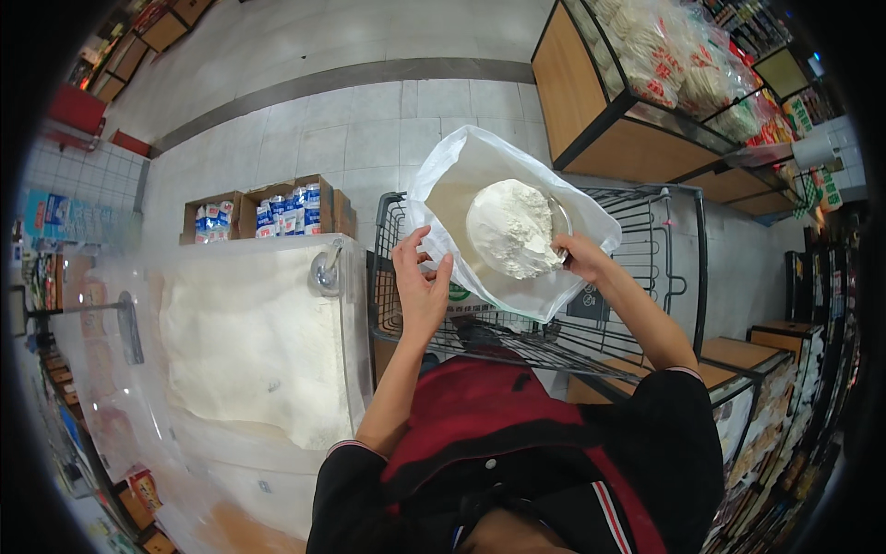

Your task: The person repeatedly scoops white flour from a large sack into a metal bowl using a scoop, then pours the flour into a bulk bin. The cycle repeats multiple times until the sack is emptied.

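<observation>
A white woven sack stands with its mouth wide in front of me, in a black wire shopping cart. Inside the mouth is a round bowl or scoop heaped with white flour. My right hand grips its rim or handle at the sack's right side; the fingers hide which. At the sack's left edge, my left hand has thumb and fingers spread, close to or lightly touching the plastic. To the left, a clear-walled bin holds a bed of flour, with a metal scoop in its far right corner.
Cardboard boxes of blue-and-white packets stand beyond the bin. A wooden display stand with bagged goods is at the far right. Shelves line the near right. Grey tiled floor stretches ahead.
</observation>
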`<state>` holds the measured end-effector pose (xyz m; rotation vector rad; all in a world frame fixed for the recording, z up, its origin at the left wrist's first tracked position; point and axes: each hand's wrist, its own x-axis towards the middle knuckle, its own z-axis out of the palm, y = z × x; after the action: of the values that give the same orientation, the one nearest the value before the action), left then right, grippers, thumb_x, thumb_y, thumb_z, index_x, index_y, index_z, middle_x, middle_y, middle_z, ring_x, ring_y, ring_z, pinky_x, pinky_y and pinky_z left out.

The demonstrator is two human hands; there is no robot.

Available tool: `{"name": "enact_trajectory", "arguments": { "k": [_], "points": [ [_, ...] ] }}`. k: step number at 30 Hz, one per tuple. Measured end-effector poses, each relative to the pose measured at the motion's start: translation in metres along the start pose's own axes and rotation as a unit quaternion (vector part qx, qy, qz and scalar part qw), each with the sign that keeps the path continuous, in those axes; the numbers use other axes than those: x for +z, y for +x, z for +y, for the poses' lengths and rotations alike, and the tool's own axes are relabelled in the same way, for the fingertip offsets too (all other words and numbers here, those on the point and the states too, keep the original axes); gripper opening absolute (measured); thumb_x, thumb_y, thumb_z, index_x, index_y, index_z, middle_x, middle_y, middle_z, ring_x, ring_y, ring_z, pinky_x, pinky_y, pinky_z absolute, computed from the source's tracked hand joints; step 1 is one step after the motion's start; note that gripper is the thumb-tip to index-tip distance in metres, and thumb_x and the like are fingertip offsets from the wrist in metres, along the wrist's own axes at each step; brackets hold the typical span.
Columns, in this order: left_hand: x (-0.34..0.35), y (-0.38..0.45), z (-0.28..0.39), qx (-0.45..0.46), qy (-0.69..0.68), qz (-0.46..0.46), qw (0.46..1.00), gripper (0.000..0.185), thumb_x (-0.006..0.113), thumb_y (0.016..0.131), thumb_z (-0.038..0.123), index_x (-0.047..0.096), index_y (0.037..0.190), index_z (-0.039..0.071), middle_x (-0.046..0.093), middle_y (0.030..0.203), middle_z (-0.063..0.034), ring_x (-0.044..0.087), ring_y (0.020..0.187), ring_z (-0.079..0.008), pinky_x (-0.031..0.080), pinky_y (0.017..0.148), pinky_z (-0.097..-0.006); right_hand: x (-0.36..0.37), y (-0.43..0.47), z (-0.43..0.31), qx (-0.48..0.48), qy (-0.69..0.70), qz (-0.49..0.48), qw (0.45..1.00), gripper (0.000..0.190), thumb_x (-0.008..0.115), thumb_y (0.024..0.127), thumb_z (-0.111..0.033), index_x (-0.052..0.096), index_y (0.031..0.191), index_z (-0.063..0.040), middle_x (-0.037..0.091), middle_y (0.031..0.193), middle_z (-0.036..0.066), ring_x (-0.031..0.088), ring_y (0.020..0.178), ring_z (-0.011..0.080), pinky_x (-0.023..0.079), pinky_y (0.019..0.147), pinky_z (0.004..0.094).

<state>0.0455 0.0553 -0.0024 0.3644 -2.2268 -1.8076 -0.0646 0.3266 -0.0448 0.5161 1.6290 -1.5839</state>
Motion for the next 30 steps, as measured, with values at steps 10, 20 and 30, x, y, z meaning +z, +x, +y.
{"name": "enact_trajectory", "arguments": {
  "k": [10, 20, 30],
  "points": [
    [-0.024, -0.023, -0.018, 0.000, -0.081, 0.029, 0.996, 0.047, 0.063, 0.081, 0.007, 0.043, 0.124, 0.005, 0.041, 0.112, -0.0120, 0.054, 0.082, -0.0139, 0.052, 0.064, -0.0242, 0.015, -0.067, -0.056, -0.051, -0.037, 0.020, 0.998, 0.022, 0.055, 0.079, -0.010, 0.055, 0.098, 0.001, 0.059, 0.082, 0.005, 0.057, 0.070, 0.0134, 0.048, 0.063, 0.0285],
    [-0.079, -0.078, -0.041, -0.025, -0.168, 0.129, 0.977, 0.039, 0.063, 0.081, 0.007, 0.048, 0.117, 0.001, 0.045, 0.107, -0.0102, 0.055, 0.077, -0.0127, 0.050, 0.061, -0.0230, 0.122, -0.104, -0.137, -0.085, -0.126, -0.024, 0.988, 0.020, 0.051, 0.081, -0.007, 0.056, 0.097, 0.002, 0.062, 0.085, 0.006, 0.061, 0.075, 0.0144, 0.051, 0.069, 0.0291],
    [-0.164, -0.152, -0.058, -0.050, -0.188, 0.283, 0.939, 0.032, 0.062, 0.081, 0.006, 0.052, 0.111, 0.004, 0.047, 0.108, -0.0072, 0.054, 0.079, -0.0111, 0.047, 0.059, -0.0217, 0.379, -0.025, -0.119, -0.046, -0.300, -0.209, 0.930, 0.006, 0.057, 0.080, -0.010, 0.057, 0.077, -0.005, 0.054, 0.066, -0.001, 0.049, 0.054, 0.0082, 0.042, 0.049, 0.0245]
  ]
}}
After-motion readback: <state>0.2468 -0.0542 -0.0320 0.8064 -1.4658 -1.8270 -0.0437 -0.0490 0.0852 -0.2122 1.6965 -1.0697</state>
